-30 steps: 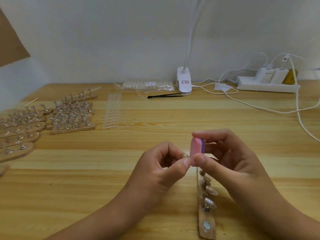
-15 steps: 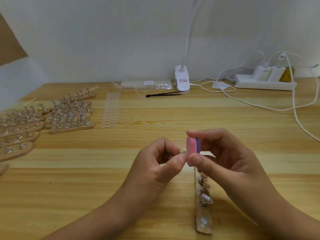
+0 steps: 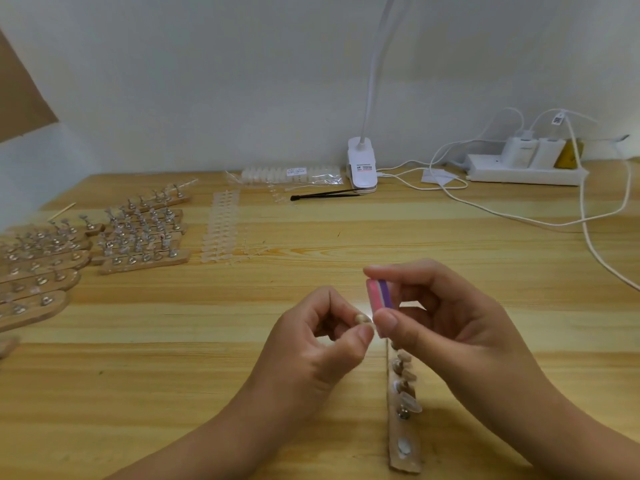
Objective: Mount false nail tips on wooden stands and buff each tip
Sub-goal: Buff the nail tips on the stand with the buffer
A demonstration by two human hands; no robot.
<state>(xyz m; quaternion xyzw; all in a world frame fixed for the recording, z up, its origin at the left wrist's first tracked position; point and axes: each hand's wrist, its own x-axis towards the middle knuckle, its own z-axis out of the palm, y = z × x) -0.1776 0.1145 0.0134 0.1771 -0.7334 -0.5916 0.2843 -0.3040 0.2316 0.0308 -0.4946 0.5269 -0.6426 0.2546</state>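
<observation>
Pale plain wall (image 3: 207, 81), light wooden table (image 3: 173, 358), white clip-on lamp (image 3: 362, 164), power strip (image 3: 519, 174), trailing white cables (image 3: 512, 218)

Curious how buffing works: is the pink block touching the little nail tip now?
Cannot tell. Head view: the nail tip ends right beside the pink block, but that spot is too blurred.

Bare left hand (image 3: 311, 351); bare right hand (image 3: 453, 327)

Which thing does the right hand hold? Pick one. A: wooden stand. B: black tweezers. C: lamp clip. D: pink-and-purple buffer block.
D: the right hand pinches the pink-and-purple buffer block between thumb and forefinger, beside the nail tip in the left hand.
</observation>
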